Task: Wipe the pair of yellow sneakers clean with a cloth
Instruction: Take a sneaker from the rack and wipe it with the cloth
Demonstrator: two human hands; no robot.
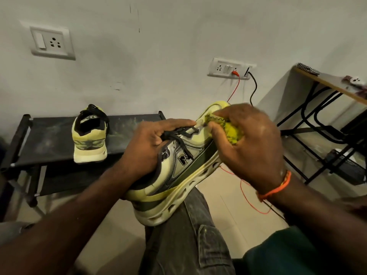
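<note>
Sneaker one, yellow with dark green panels and black laces, rests on its sole across the person's knee, toe pointing away toward the wall and tilted upward. The left hand grips it at the collar and tongue, fingers curled into the opening and over the laces, forearm reaching in from the lower left. The right hand is bunched around a yellow cloth, pressing it against the upper near the toe of the sneaker; its fingers are curled round the cloth and the back of the hand faces the camera. An orange thread band circles that wrist.

Beyond the held sneaker, to its left, the second sneaker stands upright on a low black rack, heel toward the camera. Behind the sneaker's toe, on the wall, a socket strip carries a red wire and a black cable hanging down. Farther left on the wall is another switch plate. To the right of the held sneaker stands a desk on black metal legs.
</note>
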